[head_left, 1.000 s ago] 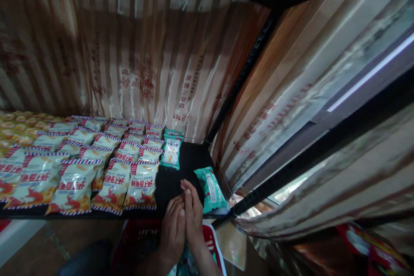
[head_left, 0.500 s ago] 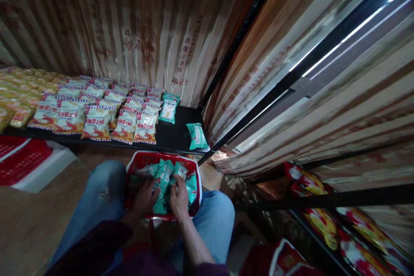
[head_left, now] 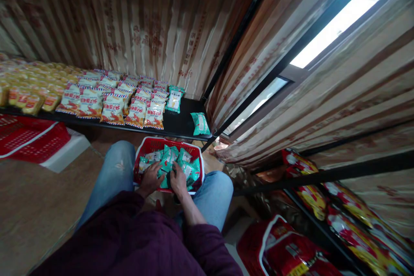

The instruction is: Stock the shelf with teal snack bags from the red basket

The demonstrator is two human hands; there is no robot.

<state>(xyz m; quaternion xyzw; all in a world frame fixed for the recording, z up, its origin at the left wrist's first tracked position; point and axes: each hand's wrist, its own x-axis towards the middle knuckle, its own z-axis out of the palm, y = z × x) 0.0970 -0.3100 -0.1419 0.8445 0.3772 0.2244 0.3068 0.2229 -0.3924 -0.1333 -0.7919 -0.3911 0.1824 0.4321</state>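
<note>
A red basket (head_left: 138,148) with a white rim rests between my knees, holding several teal snack packets (head_left: 169,158). Inside it, my left hand (head_left: 151,179) lies on packets at the left with its fingers bent. Beside it, my right hand (head_left: 178,178) touches packets in the middle, fingers curled down; whether either hand grips a packet cannot be made out. On the black shelf (head_left: 180,121) beyond the basket, one teal and white packet (head_left: 174,99) stands behind and another teal packet (head_left: 200,123) lies near the right corner.
Orange and white snack bags (head_left: 113,108) and yellow packages (head_left: 34,100) fill the shelf's left part. Another red basket (head_left: 35,138) is on the left. A dark post (head_left: 239,34) rises at the shelf corner. Red bags (head_left: 291,254) are in a basket at lower right.
The view has shifted, showing more of my torso and a brighter window. Both hands remain in the basket, with more of the packets at its left now visible.
</note>
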